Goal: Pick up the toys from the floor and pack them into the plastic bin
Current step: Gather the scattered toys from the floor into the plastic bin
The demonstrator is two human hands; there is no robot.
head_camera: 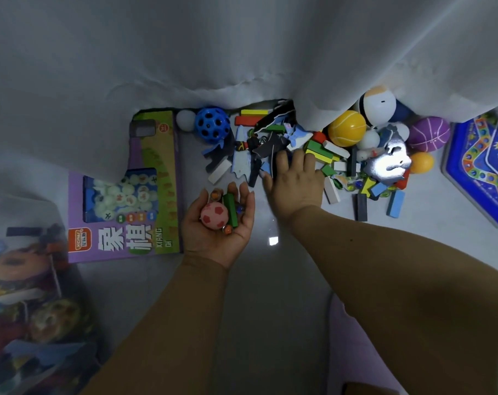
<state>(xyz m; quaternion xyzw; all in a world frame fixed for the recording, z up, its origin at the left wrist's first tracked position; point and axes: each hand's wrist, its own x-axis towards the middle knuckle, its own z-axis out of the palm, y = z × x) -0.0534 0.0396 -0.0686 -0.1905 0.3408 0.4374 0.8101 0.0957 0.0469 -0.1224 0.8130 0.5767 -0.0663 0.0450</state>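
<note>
Fingertips (282, 159) of right hand (295, 186) half-buried among puzzle pieces (270, 145).

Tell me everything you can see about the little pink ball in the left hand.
The pink ball is small and round, with darker red football-style patches and a matte, slightly spongy look. It lies in the upturned palm of the left hand, whose fingers cup it loosely. A green block lies against its right side, with marbles beside it.
</note>
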